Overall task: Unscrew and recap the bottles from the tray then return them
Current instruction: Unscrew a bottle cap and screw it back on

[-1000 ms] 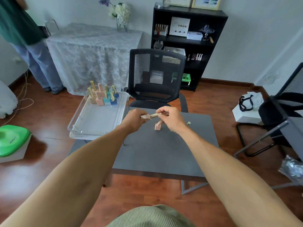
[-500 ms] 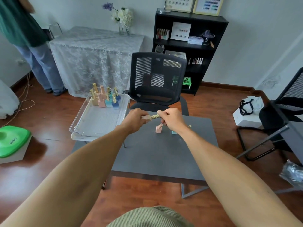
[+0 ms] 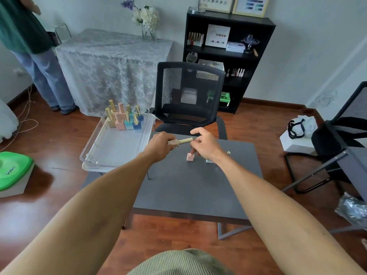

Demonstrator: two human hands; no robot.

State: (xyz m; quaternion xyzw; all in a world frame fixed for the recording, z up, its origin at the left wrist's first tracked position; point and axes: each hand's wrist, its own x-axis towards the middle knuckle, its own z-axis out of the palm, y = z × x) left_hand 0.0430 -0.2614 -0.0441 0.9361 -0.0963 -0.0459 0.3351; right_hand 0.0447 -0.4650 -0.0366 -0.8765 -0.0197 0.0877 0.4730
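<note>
My left hand (image 3: 159, 144) is closed around a beige bottle (image 3: 173, 142) held sideways above the grey table (image 3: 188, 187). The bottle's gold cap (image 3: 185, 140) points right. My right hand (image 3: 205, 144) is at the cap's tip with its fingers spread and the index finger lifted off. A pink bottle (image 3: 190, 157) stands uncapped on the table under my right hand. A pale blue bottle (image 3: 208, 160) shows partly behind my right wrist. To the left, several capped bottles (image 3: 124, 120) stand at the far end of a clear tray (image 3: 103, 155).
A small pale object (image 3: 228, 152) lies on the table to the right. A black mesh chair (image 3: 188, 98) stands behind the table, another chair (image 3: 341, 139) at right. A person (image 3: 37, 56) stands at far left. A green item (image 3: 12, 169) sits on the floor.
My right hand has loosened its grip on the gold cap and spread its fingers. The left hand still holds the bottle in the same place.
</note>
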